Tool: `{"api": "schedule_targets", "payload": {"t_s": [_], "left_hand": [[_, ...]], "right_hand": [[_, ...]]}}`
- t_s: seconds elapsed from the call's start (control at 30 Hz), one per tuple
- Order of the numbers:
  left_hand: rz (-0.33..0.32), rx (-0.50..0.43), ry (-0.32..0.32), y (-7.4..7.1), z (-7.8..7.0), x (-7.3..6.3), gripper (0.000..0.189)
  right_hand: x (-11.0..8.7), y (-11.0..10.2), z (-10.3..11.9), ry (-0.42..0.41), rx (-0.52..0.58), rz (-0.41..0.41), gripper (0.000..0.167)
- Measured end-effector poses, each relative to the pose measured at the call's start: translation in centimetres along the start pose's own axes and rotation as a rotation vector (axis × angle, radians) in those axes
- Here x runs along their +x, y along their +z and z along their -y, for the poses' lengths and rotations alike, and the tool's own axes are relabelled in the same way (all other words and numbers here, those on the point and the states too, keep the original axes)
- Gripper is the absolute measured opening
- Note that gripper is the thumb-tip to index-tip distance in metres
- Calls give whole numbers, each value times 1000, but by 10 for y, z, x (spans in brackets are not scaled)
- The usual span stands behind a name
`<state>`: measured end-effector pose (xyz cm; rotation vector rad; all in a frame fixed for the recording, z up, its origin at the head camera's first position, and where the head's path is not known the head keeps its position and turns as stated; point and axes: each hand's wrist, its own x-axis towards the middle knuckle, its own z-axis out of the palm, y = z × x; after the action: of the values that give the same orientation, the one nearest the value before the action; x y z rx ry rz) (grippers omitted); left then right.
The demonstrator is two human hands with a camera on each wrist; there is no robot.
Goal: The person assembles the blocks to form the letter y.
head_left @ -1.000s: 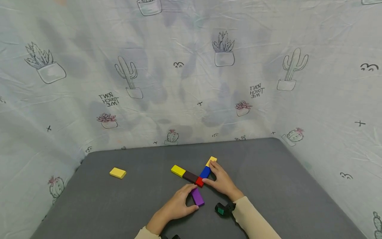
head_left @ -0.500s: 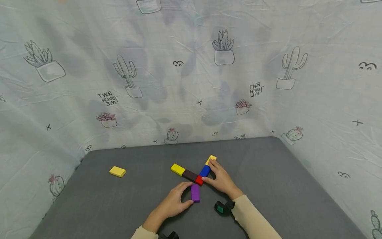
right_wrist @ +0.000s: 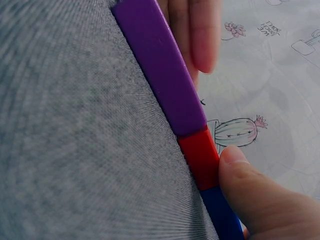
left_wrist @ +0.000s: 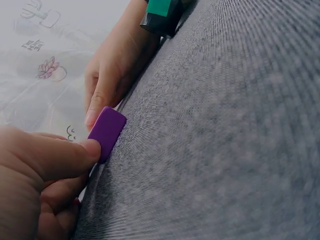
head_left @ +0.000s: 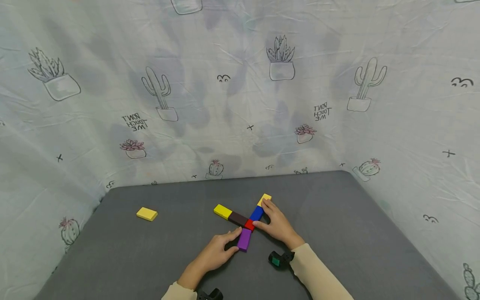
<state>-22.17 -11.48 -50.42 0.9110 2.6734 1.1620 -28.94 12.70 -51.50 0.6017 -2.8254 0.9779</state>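
A purple block (head_left: 245, 239) lies on the table between the thumb and index finger of my left hand (head_left: 214, 251); the thumb presses near one end. Its far end meets a small red block (right_wrist: 201, 157). From the red one, a blue block (head_left: 256, 213) and a pale yellow block (head_left: 267, 196) run up to the right in a row. A dark brown block (head_left: 238, 219) and a bright yellow block (head_left: 223, 211) extend up to the left. My right hand (head_left: 280, 227) rests along the right row, thumb touching the red block, fingertips on the pale yellow one.
Another pale yellow block (head_left: 147, 214) lies apart, toward the left of the grey table (head_left: 180, 200). A printed cloth (head_left: 225, 104) with cactus drawings hangs behind and at the sides. Black wrist devices (head_left: 280, 259) sit on both wrists.
My left hand has turned the purple block clockwise and shifted it up and left, bringing its end against the red block. The right hand has stayed in place.
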Motion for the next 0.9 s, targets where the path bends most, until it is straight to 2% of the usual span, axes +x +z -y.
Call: {"api": "schedule_targets", "payload": {"t_s": [0.23, 0.73, 0.9], "left_hand": [[-34, -23, -8, 1, 1, -1, 50], [-81, 11, 17, 2, 2, 1, 48], [-97, 1, 3, 4, 1, 0, 48]], "right_hand": [[0, 0, 1, -7, 1, -3, 81], [-1, -1, 1, -10, 18, -21, 83], [-6, 0, 2, -5, 29, -29, 83]]}}
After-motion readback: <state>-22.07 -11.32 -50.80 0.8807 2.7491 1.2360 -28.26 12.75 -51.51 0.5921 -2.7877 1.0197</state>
